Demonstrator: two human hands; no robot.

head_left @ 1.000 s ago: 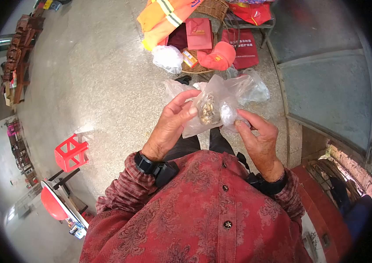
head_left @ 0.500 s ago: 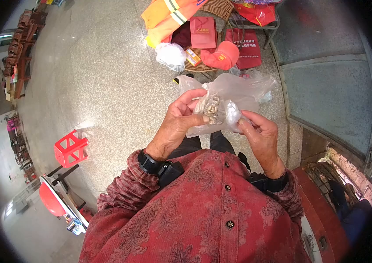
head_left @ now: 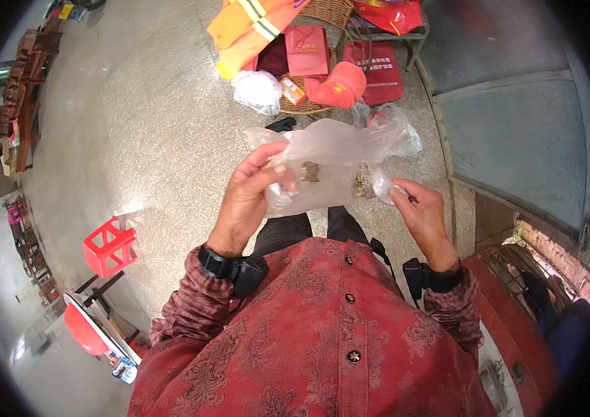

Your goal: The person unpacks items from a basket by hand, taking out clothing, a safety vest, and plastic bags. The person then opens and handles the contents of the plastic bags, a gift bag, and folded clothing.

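Observation:
A clear plastic bag (head_left: 337, 147) is stretched out sideways in front of my waist. My left hand (head_left: 246, 196) pinches its left side between thumb and fingers. My right hand (head_left: 421, 215) grips a bunched end of the bag at the right. Through the plastic I see a small brownish clump (head_left: 310, 172) near the middle and a larger grey-brown clump (head_left: 362, 182) near the right end. What these clumps are I cannot make out.
Beyond the bag, a wicker chair (head_left: 302, 105) bears a red cap (head_left: 338, 85), a red paper bag (head_left: 307, 50), a white plastic bag (head_left: 257, 92) and an orange reflective garment (head_left: 246, 31). A red stool (head_left: 109, 247) stands at the left. Metal door panels (head_left: 517, 132) are at the right.
My hands have moved apart, drawing the bag out wider. The clump that was gathered by my left hand now shows as two separate clumps.

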